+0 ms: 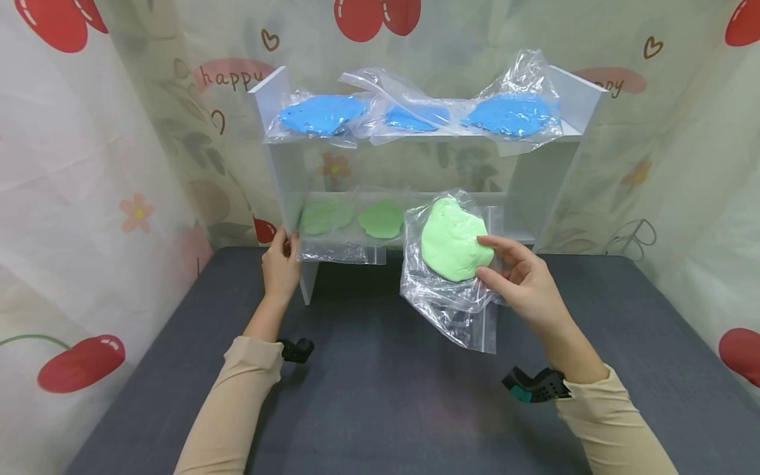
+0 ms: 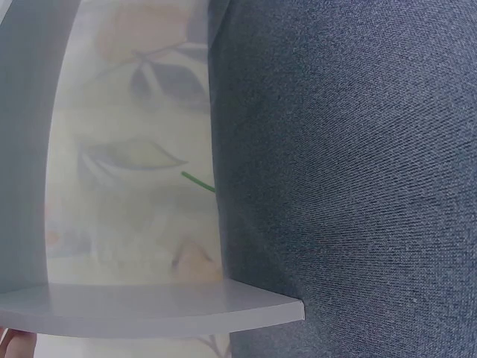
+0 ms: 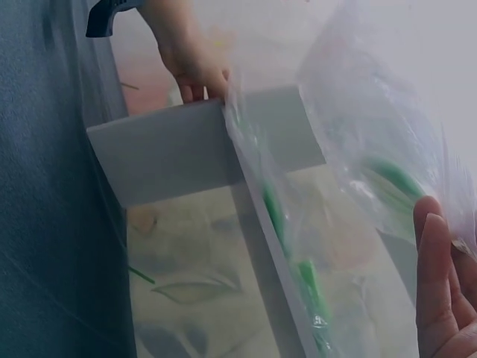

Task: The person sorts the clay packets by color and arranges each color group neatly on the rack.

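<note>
My right hand (image 1: pixel 522 277) pinches a flat light-green piece of clay or slime (image 1: pixel 454 239) in a clear zip bag (image 1: pixel 442 313), thumb and fingers at its right edge. The bag's lower part hangs in front of the white shelf (image 1: pixel 279 165). My left hand (image 1: pixel 281 267) grips the shelf's left side panel by its front edge; the right wrist view shows that hand (image 3: pixel 200 71) at the panel from the other side. Two more bagged green pieces lie on the lower board, a left one (image 1: pixel 326 216) and a middle one (image 1: pixel 380 219).
On the top board rest three bagged blue pieces: left (image 1: pixel 323 115), middle (image 1: pixel 417 117) and right (image 1: pixel 510 114). The shelf stands at the back of a dark cloth-covered table (image 1: pixel 392 396). Printed curtains (image 1: pixel 77 198) enclose the sides and back. A thin cord (image 1: pixel 638 231) shows at the back right.
</note>
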